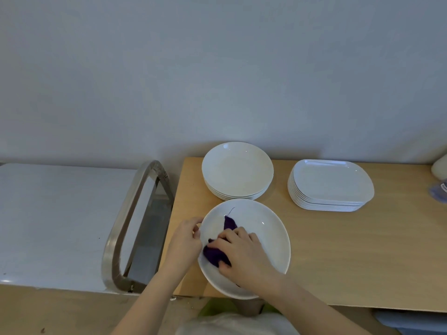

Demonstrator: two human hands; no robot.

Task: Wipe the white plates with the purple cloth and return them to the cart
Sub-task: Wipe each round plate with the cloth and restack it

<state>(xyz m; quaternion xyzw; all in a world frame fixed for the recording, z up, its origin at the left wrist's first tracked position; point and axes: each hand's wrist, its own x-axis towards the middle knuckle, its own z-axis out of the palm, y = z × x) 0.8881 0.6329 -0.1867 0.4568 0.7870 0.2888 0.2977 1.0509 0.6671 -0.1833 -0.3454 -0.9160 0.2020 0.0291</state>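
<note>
A round white plate (pixel 271 240) lies at the near edge of the wooden table (pixel 362 257). My left hand (pixel 185 240) grips its left rim. Inside the plate, my right hand (pixel 242 252) holds the bunched purple cloth (pixel 215 253) against the left part of the plate, with a corner of the cloth sticking out past my fingers. Behind it stands a stack of round white plates (pixel 238 171). To the right is a stack of rectangular white plates (pixel 330 186). The cart (pixel 53 221) with a white top stands to the left.
The cart's metal handle (pixel 135 223) loops up between cart and table. At the far right edge of the table sit a white object (pixel 440 168) and a bluish item (pixel 439 191). A grey wall runs close behind everything.
</note>
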